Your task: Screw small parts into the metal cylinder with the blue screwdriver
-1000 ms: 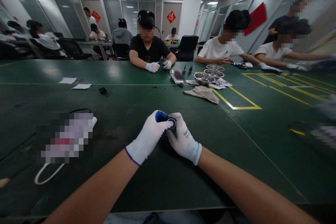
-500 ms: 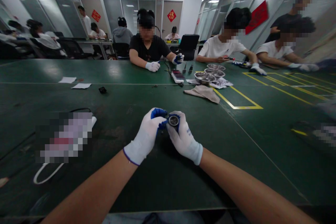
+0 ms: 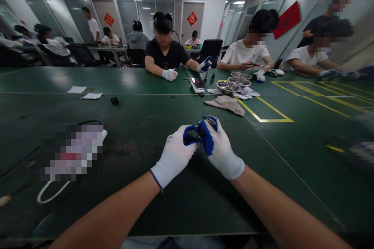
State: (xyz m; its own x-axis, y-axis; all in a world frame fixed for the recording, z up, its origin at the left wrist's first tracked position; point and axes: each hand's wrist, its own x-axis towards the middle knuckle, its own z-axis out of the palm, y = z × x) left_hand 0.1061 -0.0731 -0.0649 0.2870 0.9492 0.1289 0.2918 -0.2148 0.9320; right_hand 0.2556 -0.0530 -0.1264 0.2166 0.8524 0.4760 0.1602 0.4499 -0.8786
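Note:
A small dark round part with a metal rim (image 3: pixel 210 121) is held above the green table in my right hand (image 3: pixel 222 149), its gloved fingers wrapped around it. Its ring-shaped top shows over the blue fingertips, while the body is mostly covered by the glove. My left hand (image 3: pixel 177 148), in the same white glove with blue coating, curls its thumb and fingers together against the part's left side. What sits between those left fingertips is too dark and small to make out.
Left on the green table (image 3: pixel 122 202) lies a pixelated flat object (image 3: pixel 77 151) with a white loop. Ahead are a small black piece (image 3: pixel 115 100), white papers (image 3: pixel 92 96), a beige cloth (image 3: pixel 226 104), metal bowls (image 3: pixel 228 86) and a phone (image 3: pixel 198 84). Co-workers sit across the table.
Both hands have shifted slightly right. My right hand has turned, so the part's round face, which pointed at me, now tips upward. My left fingers stay close against it.

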